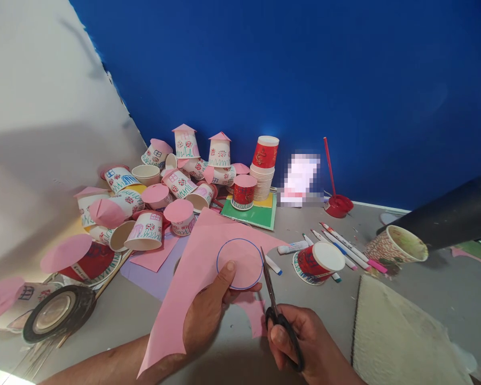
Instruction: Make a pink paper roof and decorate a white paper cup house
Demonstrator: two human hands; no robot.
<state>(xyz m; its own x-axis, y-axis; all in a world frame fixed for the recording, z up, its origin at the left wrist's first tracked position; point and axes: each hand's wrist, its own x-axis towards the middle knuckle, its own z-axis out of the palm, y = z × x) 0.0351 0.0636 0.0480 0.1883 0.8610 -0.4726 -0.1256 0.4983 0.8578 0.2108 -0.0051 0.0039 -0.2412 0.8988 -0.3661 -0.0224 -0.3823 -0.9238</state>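
— From the head camera, what does each hand have?

— The left hand [208, 315] pinches a pink paper sheet [192, 267], thumb laid on top just inside a blue circle [239, 263] drawn on it, the other fingers hidden under the paper. The right hand [300, 342] is closed through the loops of black-handled scissors [278, 307], gripping them.

— Where do the scissors sit against the paper?

— Just to the right of the circle. The blades point up and away from the person, their tips close to the circle's right edge, at the rim of the sheet. Whether the blades are biting the paper I cannot tell. A curved pink offcut [254, 315] lies between the two hands, below the circle.

— And the sheet itself?

— It lies on the grey table [385, 251], one corner running down over the left forearm.

— What surrounds them?

— To the right, a red paper cup [318, 262] on its side beside several marker pens [344, 248], and another tipped cup [396, 246] beyond. At the back left, a heap of decorated cups with pink roofs [172, 182] and a stack of plain cups [263, 174] against the blue wall [304, 69]. A red dish with a brush [337, 205] stands near the wall. A roll of black tape [58, 313] lies far left, a pale mat [401, 337] on the right.
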